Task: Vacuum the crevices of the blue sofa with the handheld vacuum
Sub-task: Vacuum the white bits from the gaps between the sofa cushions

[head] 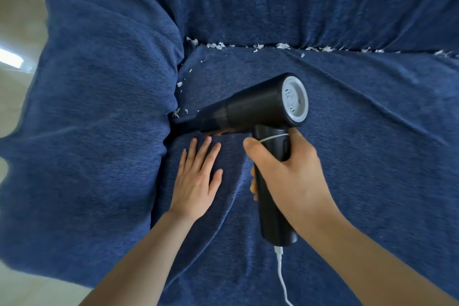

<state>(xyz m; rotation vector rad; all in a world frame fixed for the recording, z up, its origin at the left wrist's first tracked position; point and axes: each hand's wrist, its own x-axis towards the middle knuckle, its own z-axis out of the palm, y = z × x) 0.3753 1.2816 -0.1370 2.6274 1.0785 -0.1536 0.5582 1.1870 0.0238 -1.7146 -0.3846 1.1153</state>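
The blue sofa fills the view, with its seat in the middle, its armrest on the left and its backrest at the top. My right hand grips the handle of the black handheld vacuum. The vacuum's nozzle points left into the crevice between seat and armrest. My left hand lies flat, fingers spread, on the seat just below the nozzle. White paper scraps line the crevice under the backrest, and a few scraps sit along the armrest crevice.
A white cable hangs from the bottom of the vacuum handle toward the lower edge of the view. Pale floor shows to the left of the armrest.
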